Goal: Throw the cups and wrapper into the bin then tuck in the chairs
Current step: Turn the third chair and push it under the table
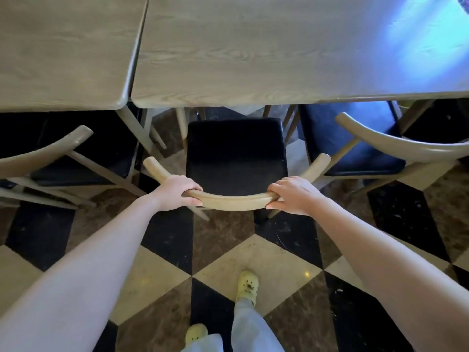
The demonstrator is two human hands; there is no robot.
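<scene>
Checkered floor (pixel 253 262), chair (pixel 236 158) parked just short of the tabletop (pixel 253 59)
Curved back rail (pixel 236 201) is grasped by left hand (pixel 175 190) and right hand (pixel 295 195), each grip clenched round it; stiff wood, likely light, best pushed from that rail.

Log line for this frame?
left hand: grips curved wooden backrest of black-cushioned middle chair | right hand: grips backrest | chair: not yet under wooden table

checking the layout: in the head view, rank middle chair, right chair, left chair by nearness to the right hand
1. middle chair, centre, its backrest gripped by the right hand
2. right chair, just to the right
3. left chair, far left
</scene>
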